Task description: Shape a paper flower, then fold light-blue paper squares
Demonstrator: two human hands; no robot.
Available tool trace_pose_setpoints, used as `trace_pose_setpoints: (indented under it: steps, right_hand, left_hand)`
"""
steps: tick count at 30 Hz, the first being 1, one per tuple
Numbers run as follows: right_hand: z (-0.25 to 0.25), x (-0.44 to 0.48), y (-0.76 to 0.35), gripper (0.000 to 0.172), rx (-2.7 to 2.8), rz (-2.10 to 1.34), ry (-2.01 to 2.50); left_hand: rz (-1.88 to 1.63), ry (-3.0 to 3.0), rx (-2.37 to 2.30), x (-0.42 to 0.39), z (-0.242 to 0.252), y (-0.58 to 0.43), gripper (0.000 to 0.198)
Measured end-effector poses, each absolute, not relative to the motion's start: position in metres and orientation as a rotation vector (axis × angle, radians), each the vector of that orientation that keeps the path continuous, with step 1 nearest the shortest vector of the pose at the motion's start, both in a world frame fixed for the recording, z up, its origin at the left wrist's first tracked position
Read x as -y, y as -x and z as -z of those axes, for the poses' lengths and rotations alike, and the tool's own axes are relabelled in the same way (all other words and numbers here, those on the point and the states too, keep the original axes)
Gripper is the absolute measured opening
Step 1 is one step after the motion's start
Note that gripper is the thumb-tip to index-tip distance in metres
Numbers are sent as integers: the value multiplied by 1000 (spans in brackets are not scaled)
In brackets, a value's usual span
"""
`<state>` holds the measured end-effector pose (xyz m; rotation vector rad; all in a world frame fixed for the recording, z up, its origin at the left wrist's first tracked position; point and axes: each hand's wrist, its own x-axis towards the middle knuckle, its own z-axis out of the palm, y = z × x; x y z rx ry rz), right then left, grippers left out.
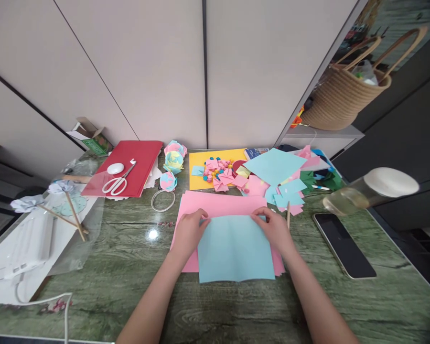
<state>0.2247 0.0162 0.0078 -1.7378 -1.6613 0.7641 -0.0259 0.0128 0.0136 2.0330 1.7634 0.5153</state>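
A light blue sheet of paper [236, 251] with a faint crease down its middle lies over a stack of pink paper [222, 203]. At its upper left corner, my left hand [191, 231] pinches the edge between thumb and fingers. My right hand [274, 229] pinches the upper right corner in the same way. The blue sheet's lower edge reaches past the pink stack, over the table. Close to my right hand, a pencil-like stick [288, 215] points away from me, partly hidden by the hand.
White scissors [119, 184] rest on a red folder [129, 157] at the back left. Paper flowers [174, 161] and a white ring [163, 200] stand nearby. Paper pieces [288, 191] lie behind my right hand. A phone [344, 246] and a lidded bottle [369, 191] are at the right.
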Motion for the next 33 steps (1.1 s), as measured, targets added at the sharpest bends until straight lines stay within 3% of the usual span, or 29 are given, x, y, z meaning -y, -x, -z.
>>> trace_pose_setpoints:
  steps: [10,33]
  right_hand:
    - [3,-16,-209,13,1827,-678,1719]
    - [13,-13,-219,14,2084,-571,1854]
  left_hand:
    - [-260,-2592,-1622,8,8,-11,46]
    - [-156,-2645,-1673,10,8,-19,51]
